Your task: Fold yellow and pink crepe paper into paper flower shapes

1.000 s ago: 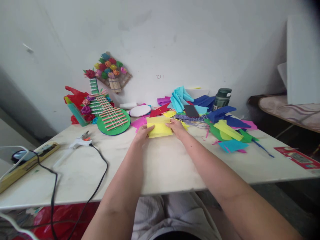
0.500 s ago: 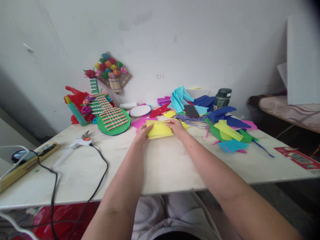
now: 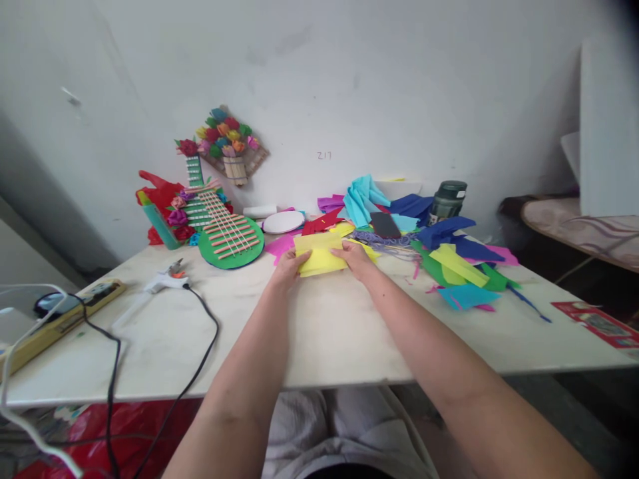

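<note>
With left hand [image 3: 287, 266] and right hand [image 3: 356, 261], we hold pinching grip on opposite ends of yellow paper [image 3: 322, 258], over tabletop [image 3: 344, 326]; we risk tear from uneven pull, skew from slack pinch

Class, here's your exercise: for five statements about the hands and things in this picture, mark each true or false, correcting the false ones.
1. The left hand and right hand both hold yellow paper. True.
2. The glue gun lies to the right of both hands. False: the glue gun lies to their left.
3. A black cord runs from the glue gun. True.
4. The craft flowers are all red. False: the craft flowers show several colours.
5. A dark bottle stands upright. True.
</note>
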`<state>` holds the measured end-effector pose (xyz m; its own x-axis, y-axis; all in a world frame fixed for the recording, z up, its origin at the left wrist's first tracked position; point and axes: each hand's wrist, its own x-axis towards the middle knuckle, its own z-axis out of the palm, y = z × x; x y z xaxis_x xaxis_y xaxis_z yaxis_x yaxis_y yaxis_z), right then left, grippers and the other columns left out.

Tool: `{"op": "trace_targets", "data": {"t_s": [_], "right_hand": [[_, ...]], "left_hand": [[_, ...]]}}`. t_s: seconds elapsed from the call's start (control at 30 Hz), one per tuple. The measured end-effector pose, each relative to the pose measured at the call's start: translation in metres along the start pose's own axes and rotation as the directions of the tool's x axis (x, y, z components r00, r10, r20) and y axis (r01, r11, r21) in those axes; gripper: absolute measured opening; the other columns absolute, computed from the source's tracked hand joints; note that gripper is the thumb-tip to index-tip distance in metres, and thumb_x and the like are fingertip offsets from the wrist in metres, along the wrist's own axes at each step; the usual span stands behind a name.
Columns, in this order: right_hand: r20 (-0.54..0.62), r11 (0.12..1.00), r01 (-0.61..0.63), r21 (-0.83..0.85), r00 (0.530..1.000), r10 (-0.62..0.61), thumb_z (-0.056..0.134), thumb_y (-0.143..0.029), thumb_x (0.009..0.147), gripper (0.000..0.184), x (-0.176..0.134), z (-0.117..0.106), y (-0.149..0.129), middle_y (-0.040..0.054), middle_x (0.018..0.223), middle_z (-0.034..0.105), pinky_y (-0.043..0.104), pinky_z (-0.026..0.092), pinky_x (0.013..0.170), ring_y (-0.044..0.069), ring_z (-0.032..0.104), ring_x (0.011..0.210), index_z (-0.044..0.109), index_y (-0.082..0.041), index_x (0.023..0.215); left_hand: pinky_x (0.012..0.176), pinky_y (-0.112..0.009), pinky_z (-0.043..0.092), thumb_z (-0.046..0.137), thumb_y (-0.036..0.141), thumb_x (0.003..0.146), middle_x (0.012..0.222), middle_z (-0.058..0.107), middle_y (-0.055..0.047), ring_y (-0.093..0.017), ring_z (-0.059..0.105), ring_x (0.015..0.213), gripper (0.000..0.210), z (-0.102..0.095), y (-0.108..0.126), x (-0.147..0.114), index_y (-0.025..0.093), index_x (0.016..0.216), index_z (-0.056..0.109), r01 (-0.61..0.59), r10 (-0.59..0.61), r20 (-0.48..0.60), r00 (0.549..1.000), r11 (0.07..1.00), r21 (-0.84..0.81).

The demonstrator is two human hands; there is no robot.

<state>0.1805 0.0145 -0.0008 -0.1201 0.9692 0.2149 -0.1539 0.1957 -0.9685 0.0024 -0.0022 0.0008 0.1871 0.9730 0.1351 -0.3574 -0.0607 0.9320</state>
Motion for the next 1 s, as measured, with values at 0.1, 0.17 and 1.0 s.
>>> {"op": "trace_targets", "data": {"t_s": [0.1, 0.17, 1.0], "right_hand": [[0.005, 0.999, -0.049, 0.019, 0.999, 0.049, 0.073, -0.032, 0.052, 0.028, 0.001, -0.001, 0.0, 0.0001, 0.063, 0.065, 0.024, 0.041, 0.04, 0.013, 0.054, 0.048, 0.065, -0.016, 0.074], [-0.015, 0.998, -0.06, 0.028, 0.998, 0.061, 0.072, -0.03, 0.053, 0.026, 0.003, -0.001, 0.001, -0.0002, 0.061, 0.064, 0.023, 0.038, 0.036, 0.013, 0.053, 0.046, 0.065, -0.016, 0.074], [-0.028, 0.979, 0.135, -0.15, 0.99, -0.14, 0.071, -0.039, 0.052, 0.026, -0.002, 0.003, -0.005, -0.0031, 0.055, 0.052, 0.024, 0.038, 0.056, 0.01, 0.045, 0.054, 0.062, -0.016, 0.061]], "left_hand": [[0.072, -0.033, 0.053, 0.075, 0.022, 0.057, 0.086, 0.07, -0.011, -0.025, 0.066, 0.085, 0.041, 0.001, 0.001, -0.001, 0.011, 0.095, 0.065, -0.006, 0.006, -0.011, 1.0, 1.0, -0.007], [0.072, -0.033, 0.053, 0.075, 0.022, 0.057, 0.084, 0.071, -0.01, -0.025, 0.066, 0.083, 0.04, 0.0, 0.0, -0.001, 0.01, 0.094, 0.065, -0.003, 0.002, -0.016, 1.0, 1.0, -0.016], [0.058, -0.031, 0.051, 0.055, 0.025, 0.063, 0.073, 0.066, -0.007, -0.022, 0.064, 0.071, 0.023, -0.005, 0.005, 0.002, 0.013, 0.081, 0.062, 0.012, -0.019, -0.104, 0.994, 0.998, -0.069]]}}
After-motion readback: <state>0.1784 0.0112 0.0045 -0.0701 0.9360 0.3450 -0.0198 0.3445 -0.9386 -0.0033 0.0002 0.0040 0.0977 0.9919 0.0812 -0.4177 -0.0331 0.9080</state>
